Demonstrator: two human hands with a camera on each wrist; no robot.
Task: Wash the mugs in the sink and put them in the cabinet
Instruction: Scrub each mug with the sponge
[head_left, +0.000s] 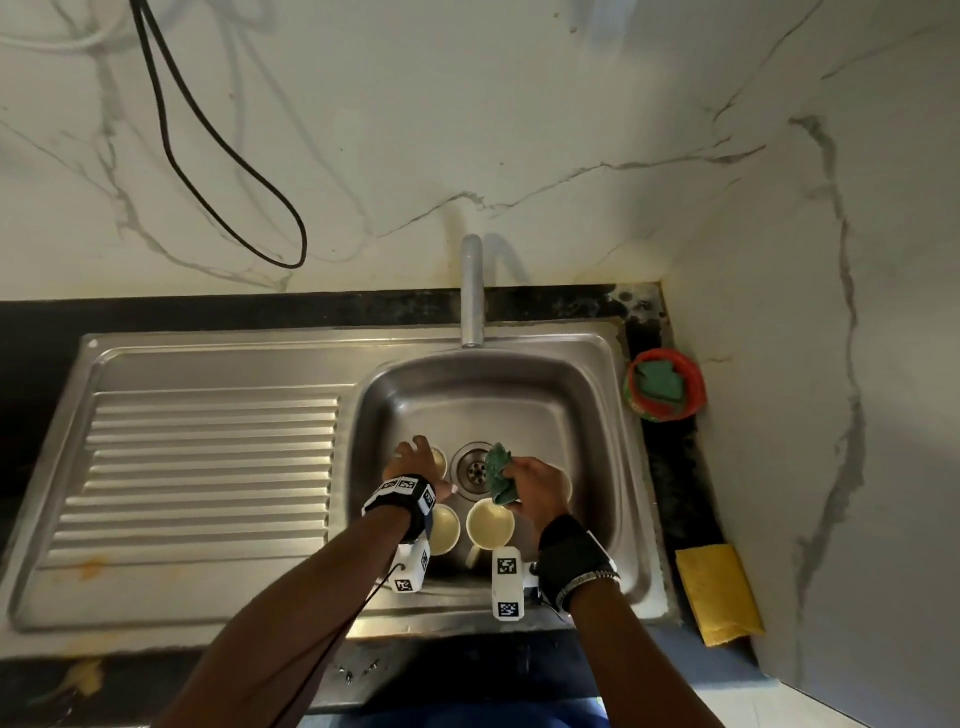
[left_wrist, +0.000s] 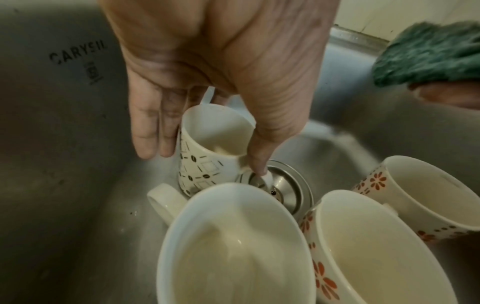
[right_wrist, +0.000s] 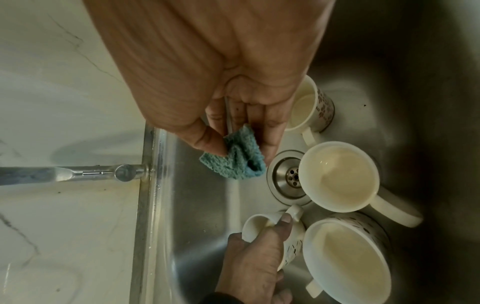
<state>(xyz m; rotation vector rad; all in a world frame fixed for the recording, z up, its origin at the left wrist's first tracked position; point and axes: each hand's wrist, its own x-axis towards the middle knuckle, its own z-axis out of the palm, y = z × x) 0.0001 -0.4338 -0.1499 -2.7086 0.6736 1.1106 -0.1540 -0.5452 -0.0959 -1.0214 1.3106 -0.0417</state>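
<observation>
Several cream mugs stand in the steel sink (head_left: 467, 395). My left hand (head_left: 415, 457) grips a black-patterned mug (left_wrist: 200, 170) left of the drain, thumb (left_wrist: 259, 162) on one side of it and fingers (left_wrist: 153, 139) on the other. The same mug (right_wrist: 259, 224) shows in the right wrist view with the thumb over its rim. Over the drain, my right hand (head_left: 530, 483) pinches a folded green scrub pad (head_left: 498, 473), (right_wrist: 233, 166). A plain mug (head_left: 444, 530) and a flowered mug (head_left: 491, 525) stand near the front wall. Another mug (right_wrist: 311, 109) lies partly under my right hand.
The tap (head_left: 471, 291) stands behind the basin, no water running. The drain (head_left: 472, 470) lies between my hands. A ribbed drainboard (head_left: 208, 467) stretches left. A red bowl (head_left: 665, 384) with a green pad and a yellow cloth (head_left: 719, 592) sit on the right counter.
</observation>
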